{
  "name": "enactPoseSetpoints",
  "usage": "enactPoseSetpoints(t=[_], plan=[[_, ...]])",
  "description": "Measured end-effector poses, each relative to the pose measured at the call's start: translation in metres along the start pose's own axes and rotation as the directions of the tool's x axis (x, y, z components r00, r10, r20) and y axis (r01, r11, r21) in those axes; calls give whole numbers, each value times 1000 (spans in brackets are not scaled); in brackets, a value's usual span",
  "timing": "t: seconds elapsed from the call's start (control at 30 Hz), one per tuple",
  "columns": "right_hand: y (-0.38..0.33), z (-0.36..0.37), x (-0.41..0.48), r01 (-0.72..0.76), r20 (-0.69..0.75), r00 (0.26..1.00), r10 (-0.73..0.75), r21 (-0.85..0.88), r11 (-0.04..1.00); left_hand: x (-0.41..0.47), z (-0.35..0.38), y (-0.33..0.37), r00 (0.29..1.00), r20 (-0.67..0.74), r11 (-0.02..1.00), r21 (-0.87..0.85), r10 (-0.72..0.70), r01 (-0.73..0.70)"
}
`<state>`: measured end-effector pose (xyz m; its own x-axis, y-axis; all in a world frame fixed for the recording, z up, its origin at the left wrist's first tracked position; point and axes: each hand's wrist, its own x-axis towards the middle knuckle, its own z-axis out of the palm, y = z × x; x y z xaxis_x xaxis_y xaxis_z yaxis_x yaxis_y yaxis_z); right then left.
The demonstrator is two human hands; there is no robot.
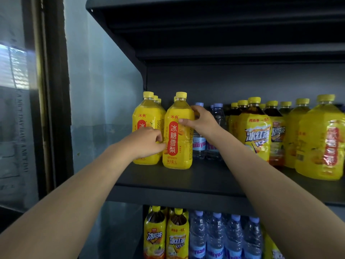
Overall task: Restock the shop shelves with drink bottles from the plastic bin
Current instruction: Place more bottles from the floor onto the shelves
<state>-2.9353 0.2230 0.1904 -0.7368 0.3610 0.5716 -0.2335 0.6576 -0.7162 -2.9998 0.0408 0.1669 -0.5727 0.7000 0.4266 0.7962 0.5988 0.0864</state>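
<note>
Bare forearms reach in, both hands on one yellow drink bottle [177, 143] near the shelf's front left corner.
Right hand [199, 122] wraps thumb and fingers round the bottle's rounded shoulder; left hand [147, 141] presses curled fingertips into its left side by the glossy red-and-yellow label. The smooth plastic bottle stands upright, yellow screw cap on, on the matte dark metal shelf [186, 176], touching a row of matching bottles [147, 113] along the left edge. Clear ribbed water bottles [218, 116] stand behind the right hand, then shiny-sleeved iced tea bottles [257, 131] and squarish yellow jugs [321, 143] toward the right edge. Tea and water [216, 238] fill the shelf below.
</note>
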Motion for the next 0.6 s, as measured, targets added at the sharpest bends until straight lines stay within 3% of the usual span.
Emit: enactPoseSetpoints(t=[0.2,0.6], plan=[[14,10,-3,2,3,1000,-1,-205,979,0,8,-5,1000,12,1000,-9,-16,16],[19,18,-2,40,0,999,-41,-225,974,0,11,-5,1000,-10,999,-32,-18,18]])
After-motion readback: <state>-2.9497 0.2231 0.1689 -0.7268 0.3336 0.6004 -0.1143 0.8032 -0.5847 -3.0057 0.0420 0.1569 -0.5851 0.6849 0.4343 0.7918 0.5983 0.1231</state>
